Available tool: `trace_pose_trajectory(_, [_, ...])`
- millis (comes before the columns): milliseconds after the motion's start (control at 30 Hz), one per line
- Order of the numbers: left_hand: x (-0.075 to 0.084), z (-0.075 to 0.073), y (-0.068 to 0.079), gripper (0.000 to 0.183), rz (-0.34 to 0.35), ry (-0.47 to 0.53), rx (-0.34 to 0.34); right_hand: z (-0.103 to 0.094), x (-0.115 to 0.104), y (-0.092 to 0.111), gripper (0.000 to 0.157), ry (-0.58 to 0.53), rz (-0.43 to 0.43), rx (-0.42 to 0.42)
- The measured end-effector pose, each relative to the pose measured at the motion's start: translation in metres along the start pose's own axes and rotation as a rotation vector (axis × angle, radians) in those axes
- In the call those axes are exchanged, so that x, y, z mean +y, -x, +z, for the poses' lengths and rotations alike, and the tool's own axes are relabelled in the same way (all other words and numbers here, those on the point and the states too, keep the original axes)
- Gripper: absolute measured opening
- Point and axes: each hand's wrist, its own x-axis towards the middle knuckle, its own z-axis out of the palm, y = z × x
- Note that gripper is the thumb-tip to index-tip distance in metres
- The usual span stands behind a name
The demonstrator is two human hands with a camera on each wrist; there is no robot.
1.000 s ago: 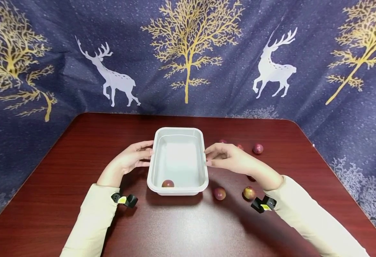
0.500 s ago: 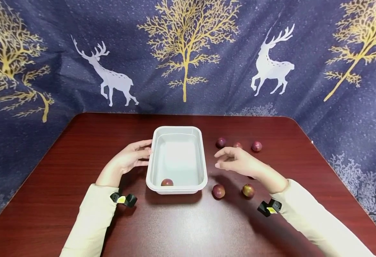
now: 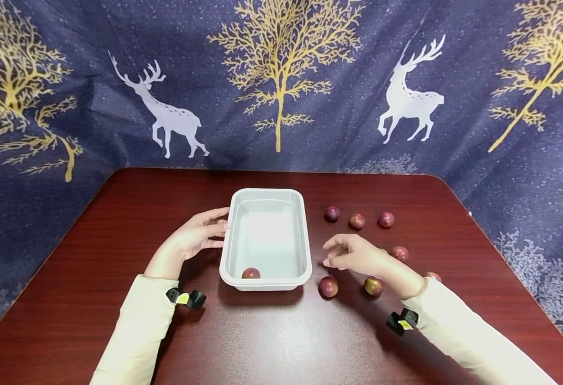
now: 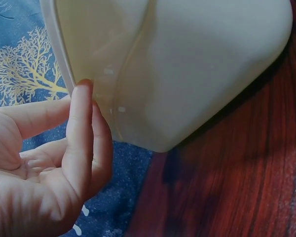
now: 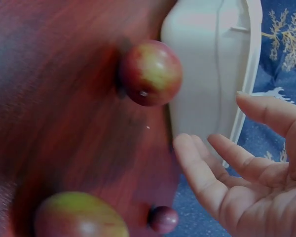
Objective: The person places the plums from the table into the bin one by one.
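On a glossy red-brown table point(image 3: 272, 342), near the middle, a white rectangular tub point(image 3: 268, 235), open side up, with one reddish fruit point(image 3: 251, 273) inside, against the near end and toward the left. Beside the tub's left wall, the left hand point(image 3: 190, 238), coming from a cream sleeve point(image 3: 134, 326): fingers mostly extended, tips touching the wall and rim from outside. In the left wrist view, one long finger straight up to the rim, another bent behind it. On the tub's other side, the right hand point(image 3: 356, 255), also from a cream sleeve: fingers released, gently bent and spread, above the table and just apart from the tub. Just nearer than those fingertips, by the tub's near right corner, a purple-red fruit point(image 3: 329, 287); to its right, by the forearm, a yellow-and-red fruit point(image 3: 373, 286). Beyond the right hand, three dark fruits point(image 3: 357, 221) in a loose row. Past the right forearm, a red fruit point(image 3: 400, 253) and a further fruit point(image 3: 434, 276), the latter partly hidden by the sleeve. On each wrist, a small black device point(image 3: 196, 300) with a yellow label. Behind the table, a dark blue cloth point(image 3: 305, 149) printed with gold trees point(image 3: 280, 101) and white deer point(image 3: 177, 122).
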Motion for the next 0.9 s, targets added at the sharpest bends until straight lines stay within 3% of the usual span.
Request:
trace_pose_trajectory(233, [0.001, 0.001, 0.000, 0.061, -0.011, -0.010, 0.016, 0.006, 0.003, 0.003, 0.038, 0.037, 0.034, -0.010])
trace_pose_trajectory(467, [0.001, 0.002, -0.001, 0.061, -0.004, -0.013, 0.009, 0.013, 0.005, 0.007, 0.039, 0.000, 0.084, -0.031])
trace_pose_trajectory(900, [0.001, -0.001, -0.001, 0.063, -0.009, -0.008, 0.002, 0.026, 0.013, 0.008, 0.042, 0.020, 0.040, -0.060])
